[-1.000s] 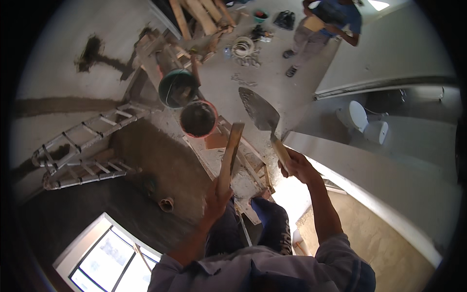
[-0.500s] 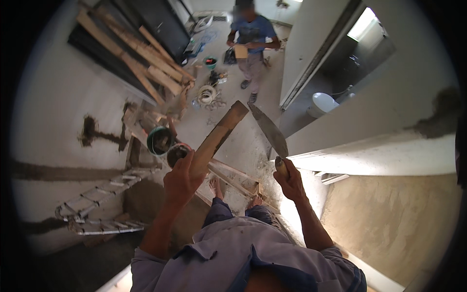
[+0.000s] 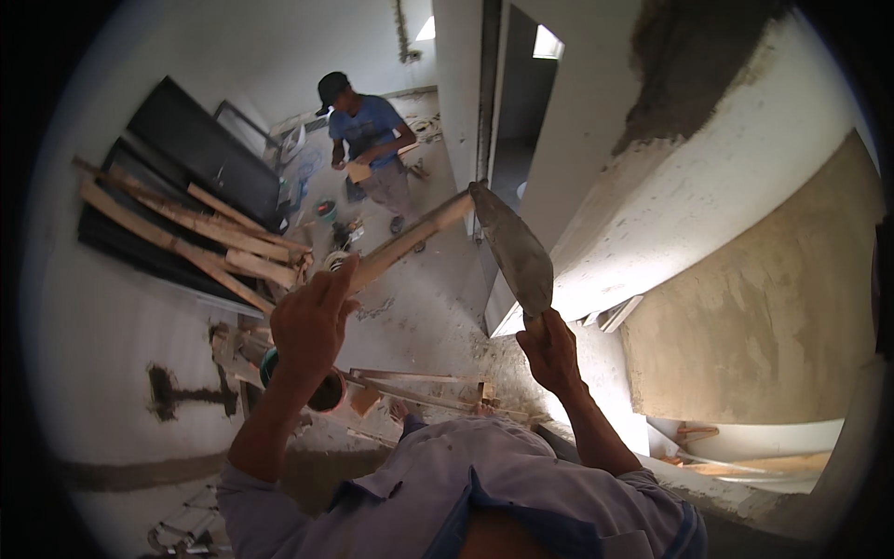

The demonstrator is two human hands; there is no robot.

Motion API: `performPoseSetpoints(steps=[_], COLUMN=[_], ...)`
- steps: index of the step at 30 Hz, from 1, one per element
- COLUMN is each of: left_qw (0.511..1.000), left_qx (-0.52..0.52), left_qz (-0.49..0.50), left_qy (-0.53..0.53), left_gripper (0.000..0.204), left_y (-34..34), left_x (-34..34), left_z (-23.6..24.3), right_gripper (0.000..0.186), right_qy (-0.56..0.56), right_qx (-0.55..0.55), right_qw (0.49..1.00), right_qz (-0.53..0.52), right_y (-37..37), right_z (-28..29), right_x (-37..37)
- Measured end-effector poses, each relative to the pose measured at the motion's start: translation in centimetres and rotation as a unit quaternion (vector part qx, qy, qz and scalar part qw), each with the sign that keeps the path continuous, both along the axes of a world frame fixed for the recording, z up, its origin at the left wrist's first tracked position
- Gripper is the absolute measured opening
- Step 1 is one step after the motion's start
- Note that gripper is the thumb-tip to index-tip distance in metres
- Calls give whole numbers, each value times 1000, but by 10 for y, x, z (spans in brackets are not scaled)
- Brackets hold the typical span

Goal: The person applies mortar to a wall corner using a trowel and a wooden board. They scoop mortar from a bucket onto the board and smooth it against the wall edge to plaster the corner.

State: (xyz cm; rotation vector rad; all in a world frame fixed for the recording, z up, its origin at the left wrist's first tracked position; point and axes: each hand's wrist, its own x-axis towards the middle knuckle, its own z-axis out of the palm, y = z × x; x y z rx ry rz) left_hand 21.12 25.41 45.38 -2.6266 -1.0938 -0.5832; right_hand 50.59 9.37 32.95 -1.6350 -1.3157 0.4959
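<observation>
My left hand (image 3: 312,321) is closed on the near part of a long, narrow wooden board (image 3: 414,238), raised and slanting away to the right. Its fingers hide the near end. In my right hand (image 3: 554,354) is the handle of a pointing trowel (image 3: 514,252), its grey, smeared blade aimed up and away. The trowel's tip overlaps the board's far end; I cannot tell whether they touch. A wall edge and a doorway lie behind the blade in this view.
A co-worker (image 3: 368,130) in a blue shirt stands farther off, holding a flat yellowish piece. Rough planks (image 3: 205,228) lean at the left by dark panels (image 3: 200,130). A bucket (image 3: 328,391) stands below my left hand. Dark wet plaster (image 3: 680,74) marks the right wall.
My view has swung up and to the right. The trowel's tip, just beside the board's end before, now overlaps it. The board appears more edge-on, and the trowel blade shows broader.
</observation>
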Motion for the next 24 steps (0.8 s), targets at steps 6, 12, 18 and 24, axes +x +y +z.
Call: performPoseSetpoints(steps=[6, 12, 18, 24], left_qw=[980, 915, 872, 814], left_qx=[-131, -310, -356, -441], left_qz=[-118, -227, -320, -364], left_qy=[-89, -122, -102, -98], left_gripper=[67, 68, 68, 67], left_y=[19, 21, 27, 18], left_x=[37, 64, 79, 94], left_z=[35, 70, 81, 89], right_gripper=[35, 33, 36, 54], right_qy=[-42, -74, -129, -159], right_qx=[45, 98, 142, 146], right_qw=[994, 973, 946, 922], right_qz=[-93, -194, -263, -323], right_y=[-35, -49, -55, -43], right_z=[42, 48, 45, 35], right_x=[5, -6, -27, -41])
